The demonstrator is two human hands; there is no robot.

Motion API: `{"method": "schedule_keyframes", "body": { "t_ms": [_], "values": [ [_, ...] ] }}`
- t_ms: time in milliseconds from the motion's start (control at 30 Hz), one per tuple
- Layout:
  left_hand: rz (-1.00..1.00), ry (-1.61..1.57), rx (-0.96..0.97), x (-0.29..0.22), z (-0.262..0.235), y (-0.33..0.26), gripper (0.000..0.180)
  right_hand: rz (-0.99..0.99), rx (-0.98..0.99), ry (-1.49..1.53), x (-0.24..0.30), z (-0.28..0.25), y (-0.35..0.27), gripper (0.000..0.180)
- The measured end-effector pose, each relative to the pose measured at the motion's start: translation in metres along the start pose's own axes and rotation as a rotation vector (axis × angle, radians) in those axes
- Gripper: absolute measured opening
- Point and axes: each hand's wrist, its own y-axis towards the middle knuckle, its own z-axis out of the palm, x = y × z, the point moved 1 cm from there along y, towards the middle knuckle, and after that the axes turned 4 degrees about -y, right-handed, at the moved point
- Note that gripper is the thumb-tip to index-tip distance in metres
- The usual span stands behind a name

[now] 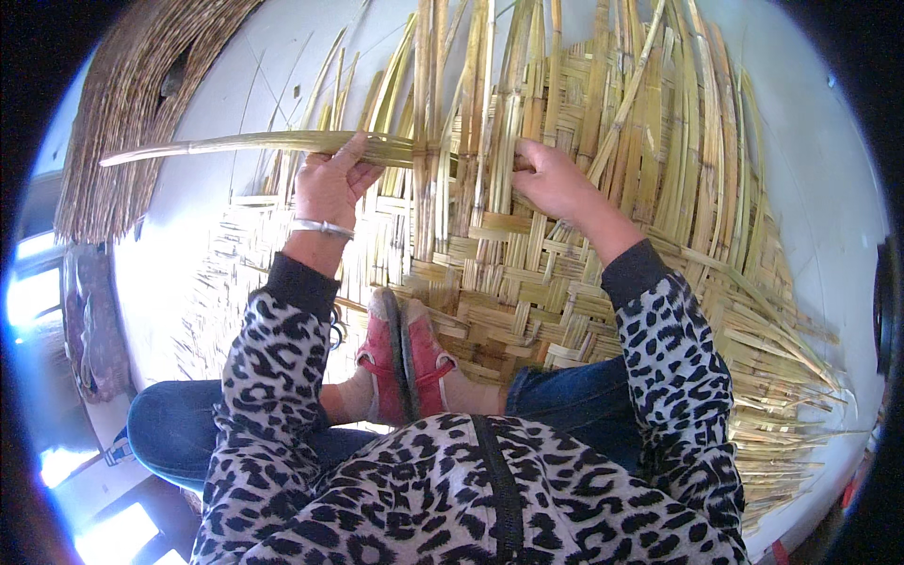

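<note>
Nearest, in the lower middle, are two red shoes [379,356]. Past them, one woven mat [513,325] fills the middle and right. The left hand [326,188], with one bangle [324,227] on its wrist, pinches a long strip [235,142] between thumb and fingers. The strip lies across the upper middle, its tip at upper left. It may be a few strips together; I cannot tell. It looks light, smooth and bendy, and might split, so it is best held flat, close to the standing strips [423,104]. Those are too many to count. They hide the right hand's [554,179] fingertips, so I cannot tell its grip. Farthest, upper left, is one brown straw bundle [127,104].
</note>
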Motion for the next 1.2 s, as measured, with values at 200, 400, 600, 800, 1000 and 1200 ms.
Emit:
{"method": "schedule_keyframes", "body": {
  "t_ms": [200, 400, 600, 800, 1000, 1200],
  "values": [
    [0.215, 0.092, 0.019, 0.004, 0.015, -0.036, 0.024, 0.022, 0.052, -0.010, 0.000, 0.003, -0.001, 0.032],
    [-0.117, -0.072, -0.264, 0.047, -0.046, -0.020, 0.020, 0.100, 0.155, 0.016, 0.006, 0.006, -0.005, 0.066],
    [-0.250, -0.020, -0.286, 0.091, -0.075, 0.013, 0.024, 0.229, 0.003, 0.203, 0.008, 0.006, 0.005, 0.059],
    [-0.234, -0.040, -0.314, 0.092, -0.079, 0.012, 0.026, 0.318, -0.197, 0.284, -0.005, 0.012, 0.041, 0.041],
    [-0.272, -0.053, -0.293, 0.092, -0.079, 0.011, 0.024, 0.339, -0.236, 0.078, -0.012, 0.022, 0.058, 0.031],
    [-0.277, -0.088, -0.249, 0.091, -0.079, 0.010, 0.027, 0.355, -0.251, 0.095, -0.014, 0.021, 0.052, 0.040]
  ]
}}
